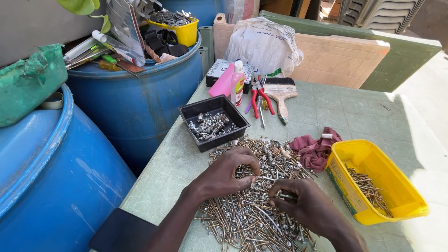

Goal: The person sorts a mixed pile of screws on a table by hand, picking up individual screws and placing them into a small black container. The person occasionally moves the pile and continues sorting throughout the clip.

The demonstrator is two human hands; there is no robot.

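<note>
Sorting barely dented: big heap of loose silver screws and bolts covers green tabletop. Left hand pinches into heap, right hand grips one bolt. Black plastic tray and yellow plastic tub hold few.

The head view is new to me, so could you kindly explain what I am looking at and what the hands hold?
The single picture comes from a camera worn on a person's head, looking down at their own two bare hands over a pale green table. A large heap of silver metal screws covers the near part. The left hand rests on the heap, fingers curled into it. The right hand pinches one screw. Nearby are a black plastic tray of bolts, a yellow plastic tub of thin screws, a maroon rag, red-handled pliers and a wooden paintbrush.
</note>
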